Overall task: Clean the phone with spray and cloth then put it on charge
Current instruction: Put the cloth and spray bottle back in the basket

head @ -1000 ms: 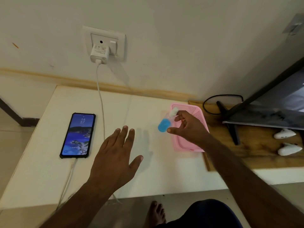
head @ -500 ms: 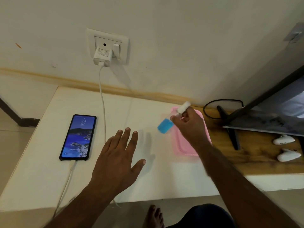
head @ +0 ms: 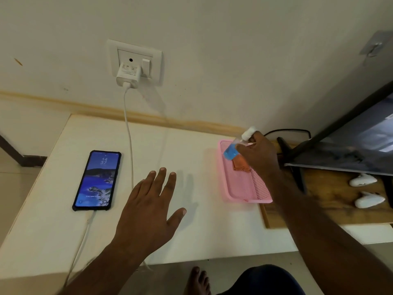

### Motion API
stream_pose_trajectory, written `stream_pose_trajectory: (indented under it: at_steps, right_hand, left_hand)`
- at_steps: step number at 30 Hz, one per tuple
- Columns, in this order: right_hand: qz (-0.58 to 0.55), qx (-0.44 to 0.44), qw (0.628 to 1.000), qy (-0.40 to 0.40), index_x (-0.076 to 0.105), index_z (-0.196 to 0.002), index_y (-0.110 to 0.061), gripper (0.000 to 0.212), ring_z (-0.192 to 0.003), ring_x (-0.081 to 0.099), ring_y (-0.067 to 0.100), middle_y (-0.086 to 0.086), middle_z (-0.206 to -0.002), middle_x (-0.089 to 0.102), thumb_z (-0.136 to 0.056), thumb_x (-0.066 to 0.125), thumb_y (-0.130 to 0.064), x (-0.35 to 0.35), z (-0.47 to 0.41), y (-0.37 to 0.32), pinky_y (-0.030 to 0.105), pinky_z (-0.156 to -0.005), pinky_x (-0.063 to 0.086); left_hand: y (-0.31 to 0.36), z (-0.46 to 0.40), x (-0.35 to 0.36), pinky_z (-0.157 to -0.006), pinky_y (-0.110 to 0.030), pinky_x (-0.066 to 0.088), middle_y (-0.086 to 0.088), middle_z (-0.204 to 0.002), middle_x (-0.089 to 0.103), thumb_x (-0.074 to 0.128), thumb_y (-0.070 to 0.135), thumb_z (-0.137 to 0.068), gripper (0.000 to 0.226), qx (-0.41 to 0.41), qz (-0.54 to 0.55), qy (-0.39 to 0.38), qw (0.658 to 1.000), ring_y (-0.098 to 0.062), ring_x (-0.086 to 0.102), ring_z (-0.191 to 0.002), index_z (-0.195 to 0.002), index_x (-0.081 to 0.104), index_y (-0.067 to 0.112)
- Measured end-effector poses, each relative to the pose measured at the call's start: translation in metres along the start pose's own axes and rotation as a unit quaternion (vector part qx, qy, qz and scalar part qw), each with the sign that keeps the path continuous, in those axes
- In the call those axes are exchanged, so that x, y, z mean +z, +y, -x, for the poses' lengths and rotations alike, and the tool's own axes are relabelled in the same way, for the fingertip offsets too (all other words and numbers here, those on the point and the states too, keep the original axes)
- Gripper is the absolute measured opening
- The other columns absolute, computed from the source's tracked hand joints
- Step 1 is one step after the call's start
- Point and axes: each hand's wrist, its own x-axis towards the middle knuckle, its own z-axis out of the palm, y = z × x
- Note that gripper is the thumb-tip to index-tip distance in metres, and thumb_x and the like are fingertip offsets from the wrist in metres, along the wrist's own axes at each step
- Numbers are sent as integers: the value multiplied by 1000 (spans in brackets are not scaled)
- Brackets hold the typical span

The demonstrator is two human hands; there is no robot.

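Our right hand [head: 258,155] grips the bottle [head: 236,146], fingers curled round it, tilted with its white cap up and away from us, over the far end of the pink tray [head: 240,188]. An orange cloth [head: 241,163] lies in the tray just under that hand. Our left hand [head: 148,206] hovers flat over the table [head: 208,231], fingers spread, holding nothing. The phone [head: 97,180] lies screen-up left of the left hand, its cable [head: 127,133] running to the charger [head: 127,76] beyond.
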Motion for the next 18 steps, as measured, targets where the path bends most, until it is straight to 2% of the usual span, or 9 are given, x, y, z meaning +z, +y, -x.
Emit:
stream_pose_trajectory:
  at_steps: [3,5,7,11,13,15,16,18]
  right_hand:
    - [5,5,1000,-25,61,-111,-22,31,-86,61,6,-12,-96,63,-83,71,-33,12,-1,0,8,-63,40]
    - [19,4,999,-34,60,-111,-21,30,-78,58,2,-13,-93,61,-84,70,-31,17,0,1,0,-50,35]
    - [29,13,999,-38,59,-114,-20,31,-71,53,-4,-10,-95,61,-86,68,-31,19,0,2,1,-43,35]
    - [33,50,997,-53,55,-121,-20,41,-69,53,-3,-7,-103,62,-86,70,-35,19,-1,3,3,-36,33]
    - [38,70,995,-63,51,-128,-21,54,-72,54,-1,-10,-111,59,-82,74,-37,13,2,2,5,-40,37]
    - [35,86,993,-66,47,-133,-23,62,-83,59,5,-9,-119,58,-79,76,-37,6,9,0,16,-56,49]
    - [42,90,993,-65,47,-132,-24,60,-88,59,9,-8,-121,58,-80,75,-37,1,15,-1,22,-62,51]
    - [78,62,993,-62,52,-120,-30,42,-85,58,5,-10,-112,61,-84,69,-43,-8,34,0,22,-61,47]
  left_hand:
    - [1,-1,1,-120,-39,3,-1,-164,-6,15,74,-87,84,-2,5,0,1000,-23,0,-153,-153,-9,29]
    - [0,-1,2,-119,-38,0,1,-164,-9,13,75,-86,83,-3,5,2,1000,-22,-3,-153,-150,-15,30]
    - [0,-1,0,-120,-38,1,1,-164,-9,13,75,-86,84,-4,5,0,1000,-22,-2,-153,-151,-14,30]
    - [1,-1,-2,-123,-42,8,0,-164,-9,10,76,-85,86,-7,7,-9,1000,-23,-1,-153,-154,-9,30]
    - [2,-1,-4,-124,-42,9,0,-164,-10,9,76,-84,86,-9,9,-14,1000,-23,-2,-153,-155,-9,30]
    - [2,0,-6,-124,-42,8,0,-164,-10,9,76,-84,87,-13,6,-17,1000,-23,-3,-153,-156,-8,29]
    - [2,0,-6,-124,-42,8,0,-164,-11,9,76,-84,87,-14,4,-17,1000,-23,-3,-153,-156,-8,29]
    - [2,1,-7,-124,-42,8,0,-164,-11,9,76,-84,87,-15,5,-19,1000,-22,-4,-153,-156,-9,29]
